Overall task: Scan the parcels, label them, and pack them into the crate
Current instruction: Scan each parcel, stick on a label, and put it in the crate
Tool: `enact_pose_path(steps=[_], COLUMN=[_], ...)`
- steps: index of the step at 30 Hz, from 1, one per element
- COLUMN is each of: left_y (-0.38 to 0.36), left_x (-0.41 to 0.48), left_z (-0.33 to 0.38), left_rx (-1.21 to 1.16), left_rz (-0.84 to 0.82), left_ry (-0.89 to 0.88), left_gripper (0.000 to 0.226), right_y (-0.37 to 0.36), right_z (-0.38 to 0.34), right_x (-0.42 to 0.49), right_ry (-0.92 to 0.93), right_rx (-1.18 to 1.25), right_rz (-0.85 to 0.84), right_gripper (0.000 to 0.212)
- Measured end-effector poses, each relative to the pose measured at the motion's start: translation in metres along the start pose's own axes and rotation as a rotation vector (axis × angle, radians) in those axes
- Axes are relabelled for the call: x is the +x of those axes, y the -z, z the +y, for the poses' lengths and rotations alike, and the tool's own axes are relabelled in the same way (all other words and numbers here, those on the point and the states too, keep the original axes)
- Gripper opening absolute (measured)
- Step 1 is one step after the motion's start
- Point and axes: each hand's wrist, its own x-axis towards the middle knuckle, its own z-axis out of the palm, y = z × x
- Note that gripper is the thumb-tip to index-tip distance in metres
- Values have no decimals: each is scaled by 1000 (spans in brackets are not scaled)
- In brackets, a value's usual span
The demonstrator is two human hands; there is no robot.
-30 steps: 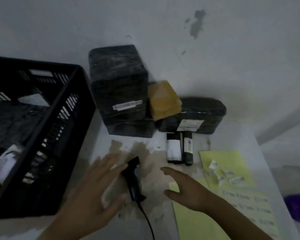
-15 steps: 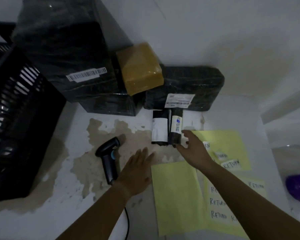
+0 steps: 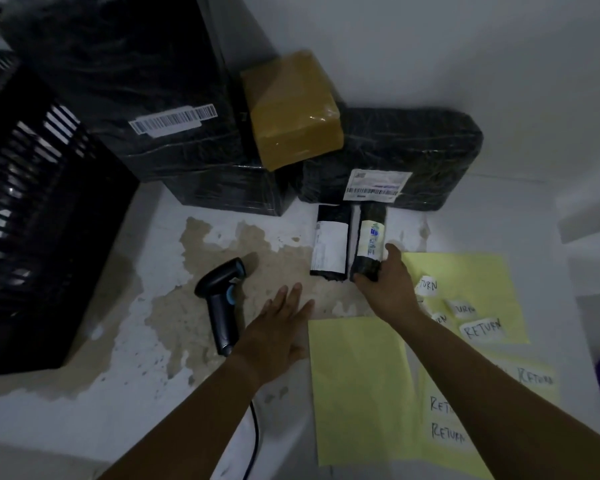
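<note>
Black plastic wraps the slim parcel [image 3: 369, 237] that the right hand [image 3: 392, 289] grips at its near end. The thumb lies along the parcel's right edge and the fingers curl round the near left corner. The parcel lies on the table [image 3: 84, 403] with its long axis running away from the person toward the wall and its white label facing up. Its far end sits just in front of the flat black parcel [image 3: 413, 143]. A second slim parcel [image 3: 329, 244] lies parallel on its left, just beside it, so there is little room for fingers on that side.

The left hand [image 3: 278, 327] holds nothing. Its fingers are straight and spread low over the stained tabletop, though I cannot tell whether the palm touches it. The scanner [image 3: 222, 303] lies just to that hand's left, handle toward the person and head pointing away, with its cable trailing to the near edge.

The coming move seems to turn on this split: the left hand is much nearer the scanner, while the right already has the parcel. The likely step is to draw the parcel back along its own axis, clear of its neighbour, then bring label and scanner together.

The crate [image 3: 49, 220] stands at the far left, well apart from the parcel, with the scanner between them. The RETURN labels [image 3: 482, 329] lie on a yellow sheet [image 3: 465, 271] just right of the gripping hand, within easy reach.
</note>
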Motion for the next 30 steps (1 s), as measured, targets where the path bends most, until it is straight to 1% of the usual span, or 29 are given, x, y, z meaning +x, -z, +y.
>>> enact_pose_path(steps=[3, 4, 5, 6, 8, 9, 12, 14, 15, 16, 18, 21, 24, 27, 30], left_y=[3, 6, 10, 17, 39, 52, 91, 105, 109, 110, 109, 108, 107, 105, 99], left_x=[0, -1, -2, -4, -9, -11, -19, -22, -25, -29, -40, -57, -75, -94, -115], left_z=[1, 3, 7, 12, 27, 35, 57, 63, 64, 64, 61, 59, 53, 45, 30], left_rx=[-29, -82, -193, -376, -828, -1011, -1396, -1638, -1714, -1746, -1730, -1670, -1683, -1698, -1658], left_rz=[-18, -22, -13, 7, 82, 126, 164, 136, 129, 139, 168, 233, 320, 333, 321], left_ry=[13, 15, 22, 43, 94, 121, 176, 184, 177, 167, 161, 164, 208, 241, 247], left_gripper=[87, 84, 80, 73, 60, 55, 41, 37, 39, 42, 45, 36, 33, 37, 37], right_y=[17, 24, 32, 41, 57, 63, 77, 83, 85, 87, 90, 91, 90, 89, 78], right_z=[-10, -14, -19, -23, -31, -33, -36, -35, -34, -32, -29, -27, -30, -36, -48], right_x=[-19, -29, -40, -52, -74, -83, -109, -124, -130, -135, -142, -150, -153, -155, -158], right_ry=[-66, -97, -131, -165, -213, -244, -353, -379, -383, -386, -395, -389, -295, -178, -135], right_rx=[136, 215, 300, 394, 578, 663, 872, 931, 947, 956, 956, 907, 846, 706, 671], right_rz=[-20, -62, -116, -166, -228, -251, -343, -418, -446, -463, -488, -491, -405, -307, -323], right_gripper=[81, 77, 69, 57, 30, 25, 29, 36, 39, 42, 46, 46, 37, 22, 21])
